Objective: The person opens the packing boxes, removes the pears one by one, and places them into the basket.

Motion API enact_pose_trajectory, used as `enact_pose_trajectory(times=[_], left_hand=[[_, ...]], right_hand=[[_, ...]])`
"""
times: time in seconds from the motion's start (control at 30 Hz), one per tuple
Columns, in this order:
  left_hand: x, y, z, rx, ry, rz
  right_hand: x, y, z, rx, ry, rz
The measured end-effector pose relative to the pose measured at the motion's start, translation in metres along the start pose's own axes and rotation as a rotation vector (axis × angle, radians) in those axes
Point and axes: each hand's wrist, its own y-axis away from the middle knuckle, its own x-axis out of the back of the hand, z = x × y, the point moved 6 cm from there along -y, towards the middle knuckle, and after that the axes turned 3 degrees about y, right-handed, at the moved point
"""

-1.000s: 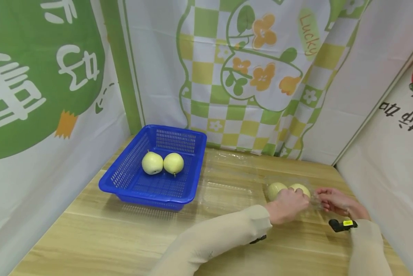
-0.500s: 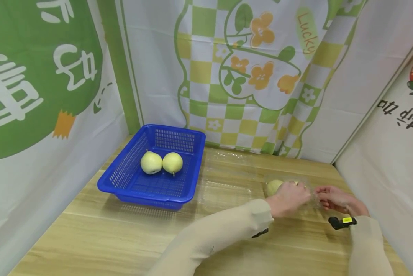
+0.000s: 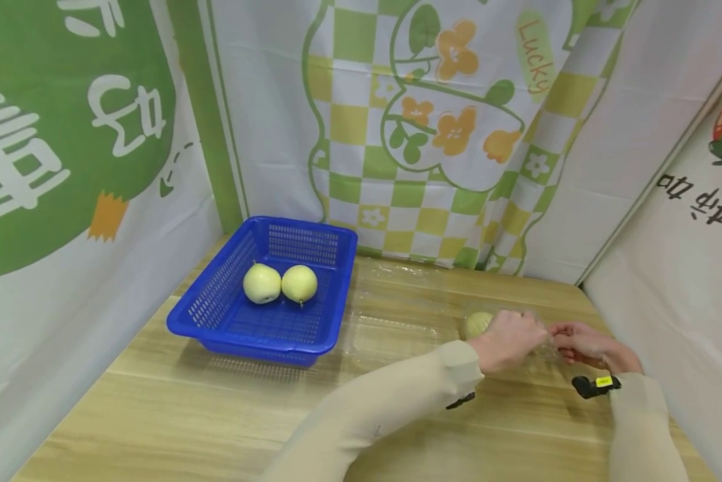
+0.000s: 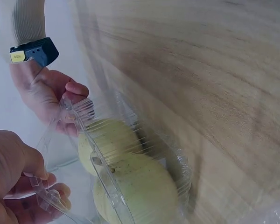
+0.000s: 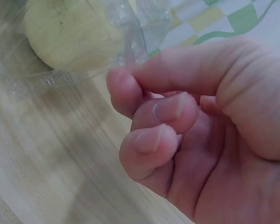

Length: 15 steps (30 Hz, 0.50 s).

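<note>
A clear plastic clamshell box (image 4: 123,105) holds two pale yellow-green pears (image 4: 137,191), seen through its ridged wall in the left wrist view. My left hand (image 3: 510,340) pinches the rim of the box's raised flap between thumb and fingers, over the pears. To its right, my right hand (image 3: 585,345) pinches a corner of the same box between thumb and index finger, its other fingers curled. In the head view one pear (image 3: 477,325) shows left of my left hand, which hides the other. The right wrist view shows a pear (image 5: 70,35) behind the crinkled plastic.
On the left of the wooden table (image 3: 174,415) stands a blue perforated basket (image 3: 338,294) with two pears (image 3: 262,283) side by side inside. Another clear plastic container (image 3: 397,328) lies between basket and box. Printed curtain (image 3: 349,161) and white cloth walls enclose the table.
My left hand has moved slightly right and up across the box, toward my right hand, covering the right-hand pear. My right hand stays nearly in place at the corner.
</note>
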Motion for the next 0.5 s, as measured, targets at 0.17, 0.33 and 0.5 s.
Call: enact_pose_trajectory(times=[0.17, 0.33, 0.5], left_hand=[[0.001, -0.003, -0.003, 0.002, -0.003, 0.019], [0.003, -0.005, -0.005, -0.001, -0.018, 0.058], [0.015, -0.009, -0.018, 0.051, -0.020, 0.077]], right_hand=[[0.000, -0.003, -0.003, -0.001, 0.034, -0.003], [0.001, -0.003, -0.007, 0.002, 0.069, 0.009], [0.000, 0.000, -0.007, 0.024, 0.074, -0.030]])
